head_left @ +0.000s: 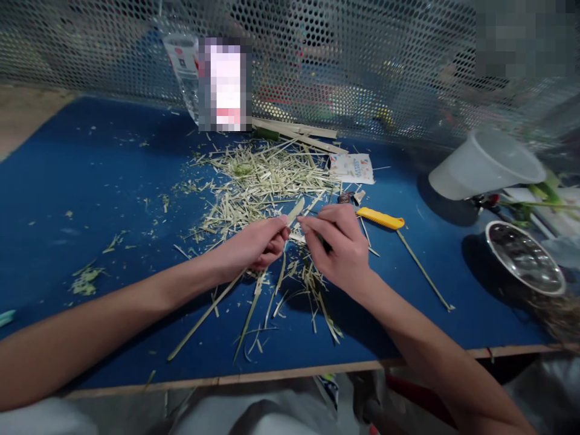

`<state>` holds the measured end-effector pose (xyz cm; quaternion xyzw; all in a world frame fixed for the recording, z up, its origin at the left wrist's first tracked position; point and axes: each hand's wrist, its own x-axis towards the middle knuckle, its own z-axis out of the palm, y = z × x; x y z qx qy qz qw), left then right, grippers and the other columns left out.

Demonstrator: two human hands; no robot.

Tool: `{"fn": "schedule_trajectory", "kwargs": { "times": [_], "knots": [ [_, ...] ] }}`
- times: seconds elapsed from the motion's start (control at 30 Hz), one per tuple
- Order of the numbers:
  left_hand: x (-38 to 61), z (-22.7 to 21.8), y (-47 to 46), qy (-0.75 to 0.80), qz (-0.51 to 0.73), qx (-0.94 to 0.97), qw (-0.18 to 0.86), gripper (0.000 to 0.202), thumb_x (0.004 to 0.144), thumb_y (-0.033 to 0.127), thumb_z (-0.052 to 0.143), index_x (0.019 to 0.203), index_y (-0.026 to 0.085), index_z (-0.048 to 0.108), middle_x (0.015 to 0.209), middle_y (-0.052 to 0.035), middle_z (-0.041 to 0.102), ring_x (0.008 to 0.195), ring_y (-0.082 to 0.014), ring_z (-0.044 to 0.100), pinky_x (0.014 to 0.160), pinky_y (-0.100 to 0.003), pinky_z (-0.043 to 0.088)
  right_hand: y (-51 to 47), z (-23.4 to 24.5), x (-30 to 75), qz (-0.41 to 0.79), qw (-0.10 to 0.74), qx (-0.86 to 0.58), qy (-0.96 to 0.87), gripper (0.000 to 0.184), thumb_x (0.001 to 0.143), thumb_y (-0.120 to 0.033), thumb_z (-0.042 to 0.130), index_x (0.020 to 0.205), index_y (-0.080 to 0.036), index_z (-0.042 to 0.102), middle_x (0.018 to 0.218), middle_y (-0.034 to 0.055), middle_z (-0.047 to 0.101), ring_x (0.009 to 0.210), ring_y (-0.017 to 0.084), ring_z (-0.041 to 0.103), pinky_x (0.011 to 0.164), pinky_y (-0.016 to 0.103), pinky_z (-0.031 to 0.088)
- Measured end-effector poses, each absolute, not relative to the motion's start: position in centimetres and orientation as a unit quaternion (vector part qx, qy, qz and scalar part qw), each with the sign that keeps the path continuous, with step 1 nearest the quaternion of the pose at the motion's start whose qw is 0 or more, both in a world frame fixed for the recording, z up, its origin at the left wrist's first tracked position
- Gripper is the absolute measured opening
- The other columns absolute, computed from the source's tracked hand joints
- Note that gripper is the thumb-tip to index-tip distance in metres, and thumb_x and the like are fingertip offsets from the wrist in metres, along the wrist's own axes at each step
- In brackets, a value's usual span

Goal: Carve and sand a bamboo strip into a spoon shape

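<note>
My left hand [265, 241] is closed, pinching a pale green bamboo strip with a flat, pointed end [296, 209] that sticks up past the thumb. A long thin stem runs from under this hand toward the lower left; I cannot tell if it is the same piece. Close by on the right, my right hand [339, 241] has its fingers curled near the pointed end. Something dark shows between those fingers, too hidden to name. Just beyond the right hand lies a yellow cutter handle [380, 219]. Pale shavings [267, 175] are heaped behind and beneath both hands.
A blurred-out bright screen leans by a clear plastic bottle [181, 72] at the back. Split bamboo pieces [299, 130] and a small printed packet [352, 168] lie behind the heap. At right are a tilted translucent cup [484, 166] and a metal bowl [525, 257]. Perforated metal mesh [362, 72] borders the blue table.
</note>
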<state>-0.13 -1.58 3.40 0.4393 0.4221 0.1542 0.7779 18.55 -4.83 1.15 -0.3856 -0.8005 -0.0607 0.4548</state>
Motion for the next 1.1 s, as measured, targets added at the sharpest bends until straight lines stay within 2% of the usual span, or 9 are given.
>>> {"fn": "schedule_trajectory", "kwargs": {
  "times": [0.17,0.33,0.67,1.1],
  "knots": [
    [-0.26,3.35,-2.02,0.410,0.159,0.465,0.769,0.037,0.101,0.051,0.037,0.078,0.023,0.041,0.055,0.0100,0.021,0.040,-0.0057,0.017,0.038,-0.019,0.014,-4.71,0.69,18.57,-0.075,0.456,-0.390,-0.796,0.037,0.089,-0.009,0.061,0.120,-0.029,0.064,0.090,0.0032,0.059,0.088,0.020,0.057,0.079,0.041,0.051],
    [-0.40,3.35,-2.15,0.412,0.167,0.465,0.766,0.037,0.101,0.052,0.038,0.078,0.023,0.039,0.056,0.0100,0.022,0.041,-0.0049,0.017,0.039,-0.018,0.015,-4.63,0.51,18.49,-0.084,0.427,-0.377,-0.818,0.036,0.089,-0.009,0.063,0.121,-0.026,0.061,0.090,0.0038,0.058,0.088,0.021,0.058,0.077,0.040,0.052],
    [-0.37,3.25,-2.37,0.412,0.161,0.455,0.773,0.033,0.101,0.047,0.041,0.080,0.022,0.043,0.055,0.0100,0.024,0.040,-0.0050,0.018,0.040,-0.020,0.014,-4.54,0.42,18.65,-0.080,0.432,-0.384,-0.812,0.036,0.090,-0.010,0.060,0.122,-0.027,0.063,0.090,0.0038,0.059,0.087,0.021,0.056,0.078,0.040,0.050],
    [-0.37,4.18,-2.53,0.418,0.132,0.446,0.780,0.035,0.104,0.044,0.033,0.078,0.022,0.039,0.055,0.0101,0.017,0.041,-0.0056,0.015,0.043,-0.024,0.011,-4.47,0.46,18.82,-0.079,0.417,-0.362,-0.830,0.036,0.090,-0.008,0.061,0.122,-0.024,0.061,0.089,0.0040,0.058,0.089,0.020,0.056,0.079,0.039,0.051]
  ]
}}
